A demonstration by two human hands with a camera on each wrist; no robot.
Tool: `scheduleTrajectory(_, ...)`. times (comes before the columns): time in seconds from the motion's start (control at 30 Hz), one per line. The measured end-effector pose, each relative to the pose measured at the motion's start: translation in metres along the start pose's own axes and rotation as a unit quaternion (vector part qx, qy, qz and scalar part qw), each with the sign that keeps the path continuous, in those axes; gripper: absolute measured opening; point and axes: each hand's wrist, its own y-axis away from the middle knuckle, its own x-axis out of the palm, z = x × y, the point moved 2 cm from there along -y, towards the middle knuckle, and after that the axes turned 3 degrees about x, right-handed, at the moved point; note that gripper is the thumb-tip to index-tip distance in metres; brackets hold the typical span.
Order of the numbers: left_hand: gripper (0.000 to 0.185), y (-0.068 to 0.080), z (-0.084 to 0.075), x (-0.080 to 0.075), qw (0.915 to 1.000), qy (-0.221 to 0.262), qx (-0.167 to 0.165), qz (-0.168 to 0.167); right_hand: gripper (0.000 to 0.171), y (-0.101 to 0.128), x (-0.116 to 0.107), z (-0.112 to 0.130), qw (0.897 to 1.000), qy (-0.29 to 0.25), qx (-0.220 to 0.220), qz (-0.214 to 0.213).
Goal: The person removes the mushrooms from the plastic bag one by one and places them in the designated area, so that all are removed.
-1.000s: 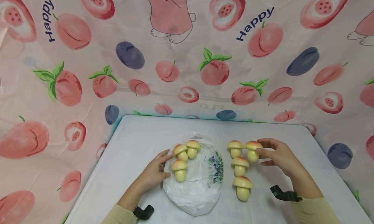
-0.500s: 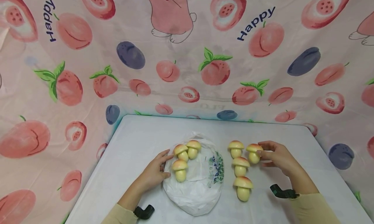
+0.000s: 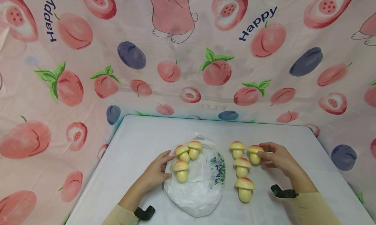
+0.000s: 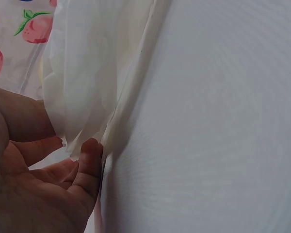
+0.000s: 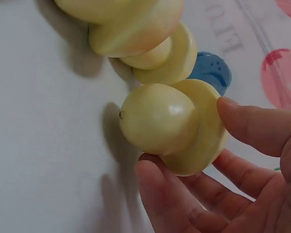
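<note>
A white plastic bag (image 3: 196, 189) lies flat on the white table (image 3: 141, 133) with three yellow toy mushrooms (image 3: 182, 152) on it. My left hand (image 3: 166, 164) rests at the bag's left edge, fingers fairly straight; in the left wrist view the thumb (image 4: 89, 155) touches the bag's edge (image 4: 87, 73). To the right of the bag, several more mushrooms (image 3: 242, 166) lie on the table. My right hand (image 3: 262, 155) pinches the cap of the rightmost mushroom (image 3: 254, 153). The right wrist view shows that mushroom (image 5: 160, 119) between thumb (image 5: 262, 126) and fingers.
A pink cloth printed with peaches and plums (image 3: 188, 55) hangs behind and around the table. The mushroom nearest me (image 3: 244, 188) lies just left of my right forearm. Black wrist mounts (image 3: 282, 192) sit on both sleeves.
My right hand has sunk slightly toward the table with the mushroom still in its pinch. The left hand and bag have not moved.
</note>
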Motion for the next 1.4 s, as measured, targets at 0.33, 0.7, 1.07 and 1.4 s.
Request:
scheduleTrajectory(0.33,0.071,0.0,0.001,0.0,1.0,0.0,0.001,-0.002,0.068,-0.005,-0.001,-0.004,1.0,-0.004,0.005,0.009)
scheduleTrajectory(0.7,0.07,0.0,0.003,0.0,1.0,0.0,0.004,-0.001,0.068,-0.008,-0.001,-0.003,1.0,-0.004,-0.006,0.023)
scheduleTrajectory(1.07,0.07,0.0,0.002,0.0,1.0,-0.002,0.005,-0.002,0.068,-0.009,0.0,-0.003,1.0,-0.001,-0.012,0.024)
scheduleTrajectory(1.4,0.07,0.001,0.001,0.001,1.0,0.003,0.005,-0.002,0.07,-0.011,0.002,-0.004,0.999,0.015,-0.019,0.022)
